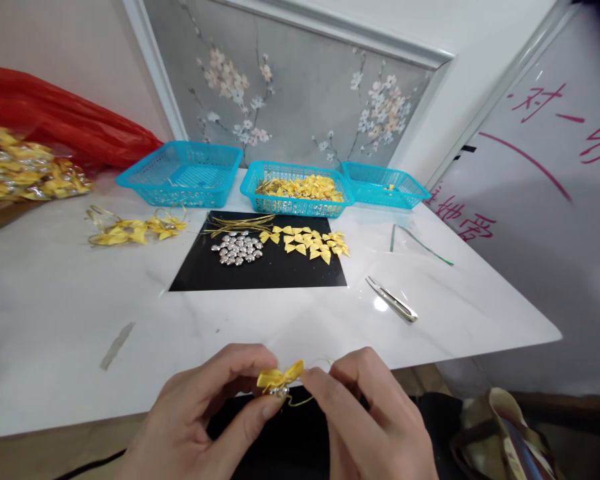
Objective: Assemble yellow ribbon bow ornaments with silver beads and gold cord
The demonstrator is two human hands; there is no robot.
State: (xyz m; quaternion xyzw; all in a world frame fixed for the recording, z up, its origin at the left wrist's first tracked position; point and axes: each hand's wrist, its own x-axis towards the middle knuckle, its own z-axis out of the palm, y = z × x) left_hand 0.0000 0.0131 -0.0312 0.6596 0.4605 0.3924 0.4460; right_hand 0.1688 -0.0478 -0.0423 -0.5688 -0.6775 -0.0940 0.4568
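Observation:
A yellow ribbon bow (280, 377) with small shiny silver pieces under its knot is pinched between the thumb and fingers of my left hand (215, 407), just off the table's front edge. My right hand (370, 413) has its fingers closed at the bow's right side, by a thin gold cord (300, 402) that curves out below the bow. Whether those fingers grip the cord or the ribbon tip is hard to see. Beyond both hands, a black mat (260, 277) carries silver beads (239, 248), loose yellow bows (305, 241) and a bundle of gold cords (240, 225).
Three blue baskets stand along the back: left (185, 193), middle (295, 205) with bows and cords, right (385, 193). Metal tweezers (393, 300) lie to the right. Strung bows (135, 230) lie on the left, near a bag of bows (25, 167). A grey strip (117, 346) is nearer.

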